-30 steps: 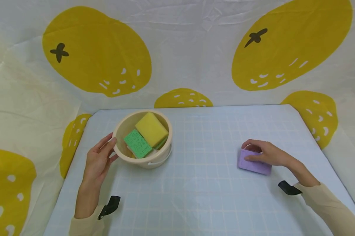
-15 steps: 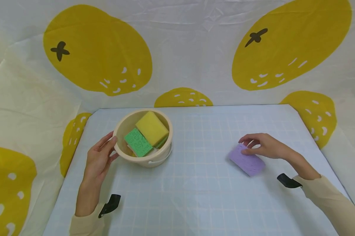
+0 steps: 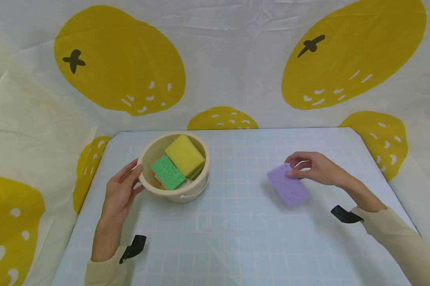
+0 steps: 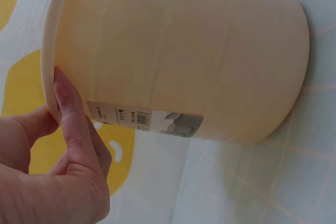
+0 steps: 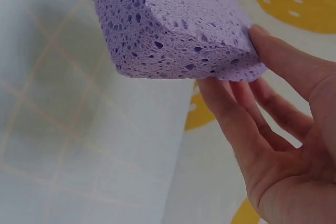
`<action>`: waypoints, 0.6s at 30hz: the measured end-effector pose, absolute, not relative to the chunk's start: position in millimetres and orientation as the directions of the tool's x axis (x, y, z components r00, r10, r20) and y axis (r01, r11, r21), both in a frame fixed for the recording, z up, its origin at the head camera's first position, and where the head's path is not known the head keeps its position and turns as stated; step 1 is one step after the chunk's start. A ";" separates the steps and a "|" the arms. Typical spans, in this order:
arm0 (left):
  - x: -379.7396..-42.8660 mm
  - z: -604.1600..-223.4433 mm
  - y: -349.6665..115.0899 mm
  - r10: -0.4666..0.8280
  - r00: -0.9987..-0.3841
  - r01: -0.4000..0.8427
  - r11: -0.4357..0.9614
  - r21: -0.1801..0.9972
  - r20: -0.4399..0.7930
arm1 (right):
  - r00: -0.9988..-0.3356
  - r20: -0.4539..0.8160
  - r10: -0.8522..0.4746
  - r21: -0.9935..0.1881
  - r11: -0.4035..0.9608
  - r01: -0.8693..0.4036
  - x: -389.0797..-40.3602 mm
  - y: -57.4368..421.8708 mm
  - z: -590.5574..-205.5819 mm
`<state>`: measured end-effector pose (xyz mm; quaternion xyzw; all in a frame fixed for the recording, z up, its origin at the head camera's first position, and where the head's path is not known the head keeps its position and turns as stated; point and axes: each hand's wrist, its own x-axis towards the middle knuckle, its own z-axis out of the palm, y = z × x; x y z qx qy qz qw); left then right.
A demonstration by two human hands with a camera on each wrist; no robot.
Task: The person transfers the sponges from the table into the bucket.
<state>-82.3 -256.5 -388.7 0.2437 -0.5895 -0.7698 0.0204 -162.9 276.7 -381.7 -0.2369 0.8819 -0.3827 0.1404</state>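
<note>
My right hand point(image 3: 318, 169) pinches a purple sponge point(image 3: 288, 186) by one corner, thumb on one face and fingers on the other. The sponge hangs tilted above the table; its porous surface fills the top of the right wrist view, where the thumb point(image 5: 289, 59) presses its edge. On the left, my left hand point(image 3: 120, 196) holds the rim of a cream bucket point(image 3: 143, 182) between thumb and fingers. A green sponge point(image 3: 167, 172) and a larger yellow sponge point(image 3: 185, 155) lie in the bucket, partly covering other pieces beneath.
A white handle point(image 3: 195, 194) hangs down the bucket's right front side. The table point(image 3: 222, 238) has a pale blue checked cover. White cloth walls point(image 3: 232, 71) with yellow fruit prints stand behind it and at the sides. A label point(image 4: 144, 119) is stuck on the bucket.
My right hand has lifted the purple sponge off the table, tilting it and moving it left and slightly away from me. The left hand and bucket have stayed in place.
</note>
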 end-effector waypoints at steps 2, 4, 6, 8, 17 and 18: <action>-82.3 -388.4 -256.8 -0.318 -0.880 -0.257 -0.308 0.916 -0.353 | -0.855 -0.076 -0.513 -0.767 0.577 -0.278 -164.8 273.6 -379.9; -82.3 -388.1 -257.0 -0.315 -0.882 -0.253 -0.314 0.915 -0.352 | -0.862 -0.089 -0.498 -0.789 0.564 -0.244 -166.7 270.2 -377.6; -82.1 -387.5 -257.0 -0.311 -0.882 -0.252 -0.321 0.913 -0.353 | -0.869 -0.103 -0.484 -0.800 0.560 -0.217 -168.3 266.4 -374.4; -81.8 -387.2 -257.1 -0.311 -0.883 -0.252 -0.322 0.913 -0.353 | -0.874 -0.114 -0.473 -0.805 0.560 -0.198 -169.7 262.1 -370.9; -81.7 -388.3 -257.1 -0.308 -0.884 -0.251 -0.322 0.913 -0.351 | -0.890 -0.131 -0.437 -0.842 0.522 -0.132 -175.9 243.2 -357.8; -81.7 -388.7 -257.4 -0.306 -0.886 -0.248 -0.323 0.913 -0.349 | -0.890 -0.129 -0.437 -0.849 0.512 -0.128 -176.7 241.0 -356.4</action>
